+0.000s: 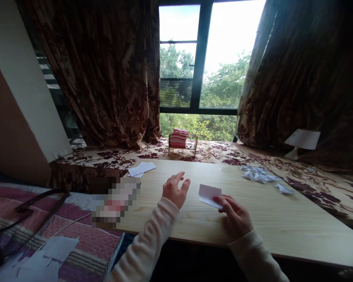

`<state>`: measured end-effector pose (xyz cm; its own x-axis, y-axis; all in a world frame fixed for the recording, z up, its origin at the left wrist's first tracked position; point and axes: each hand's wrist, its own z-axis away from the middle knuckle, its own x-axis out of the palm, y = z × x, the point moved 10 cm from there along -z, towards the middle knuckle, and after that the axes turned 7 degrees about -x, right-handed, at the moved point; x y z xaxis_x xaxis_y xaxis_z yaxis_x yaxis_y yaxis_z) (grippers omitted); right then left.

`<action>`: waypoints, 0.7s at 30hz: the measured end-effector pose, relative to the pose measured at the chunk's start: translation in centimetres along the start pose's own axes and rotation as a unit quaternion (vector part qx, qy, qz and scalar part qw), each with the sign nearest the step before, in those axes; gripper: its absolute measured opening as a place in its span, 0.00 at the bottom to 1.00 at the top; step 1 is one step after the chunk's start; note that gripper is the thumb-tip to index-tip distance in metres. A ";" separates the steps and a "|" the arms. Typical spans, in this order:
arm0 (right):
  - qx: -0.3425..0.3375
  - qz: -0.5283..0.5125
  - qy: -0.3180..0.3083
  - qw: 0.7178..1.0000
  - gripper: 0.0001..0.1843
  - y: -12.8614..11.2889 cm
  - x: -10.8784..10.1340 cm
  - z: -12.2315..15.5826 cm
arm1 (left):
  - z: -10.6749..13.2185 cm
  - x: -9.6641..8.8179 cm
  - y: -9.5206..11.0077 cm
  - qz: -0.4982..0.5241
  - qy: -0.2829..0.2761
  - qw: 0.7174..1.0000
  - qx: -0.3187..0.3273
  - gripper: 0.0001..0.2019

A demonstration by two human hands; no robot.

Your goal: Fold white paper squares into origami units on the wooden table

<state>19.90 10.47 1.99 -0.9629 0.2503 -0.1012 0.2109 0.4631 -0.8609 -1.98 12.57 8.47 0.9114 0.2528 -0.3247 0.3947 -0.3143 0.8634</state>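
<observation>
My right hand (234, 214) pinches the near corner of a small folded white paper (208, 194) that rests on the light wooden table (253, 227). My left hand (174, 190) hovers just left of that paper, fingers loosely spread and holding nothing. Both arms wear cream sleeves. A pile of several small folded white paper pieces (260, 175) lies at the table's far right. A few flat white sheets (141, 169) sit at the far left corner.
A blurred patch (115, 200) covers something at the table's left end. A striped bed cover with loose papers (51, 254) and a dark strap (32, 203) lies left. Beyond are a floral window seat, a small wooden rack with red cloth (181, 141), curtains, and a white lamp (301, 141).
</observation>
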 end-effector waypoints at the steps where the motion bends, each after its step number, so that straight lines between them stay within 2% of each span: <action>1: 0.006 -0.008 0.013 1.000 0.21 0.2 -0.3 0.0 | 0.2 1.6 -1.1 0.083 -0.028 0.996 -0.032 0.20; 3: 0.021 -0.023 0.031 0.999 0.20 0.6 -0.7 0.0 | 0.6 3.9 -2.3 0.121 -0.065 0.989 -0.054 0.21; 6: 0.037 -0.036 0.040 0.998 0.19 0.9 -0.8 0.0 | 1.3 5.6 -3.0 0.165 -0.113 0.978 -0.062 0.22; 11: 0.025 -0.030 0.025 0.999 0.18 0.5 -0.4 -0.1 | 2.3 6.6 -2.8 0.263 -0.169 0.947 -0.078 0.23; 14: 0.009 -0.032 0.020 0.999 0.16 0.1 -0.2 -0.2 | 2.5 6.8 -2.9 0.271 -0.173 0.943 -0.086 0.23; 21: -0.016 -0.028 -0.013 0.999 0.15 -0.3 0.4 -0.6 | 2.9 8.0 -1.7 0.287 -0.234 0.926 -0.071 0.27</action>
<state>19.50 10.91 2.48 -0.9773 0.2011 -0.0674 0.1619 0.5024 -0.8493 4.98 12.53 3.25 0.9297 -0.3544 0.1007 -0.1600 -0.1421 0.9768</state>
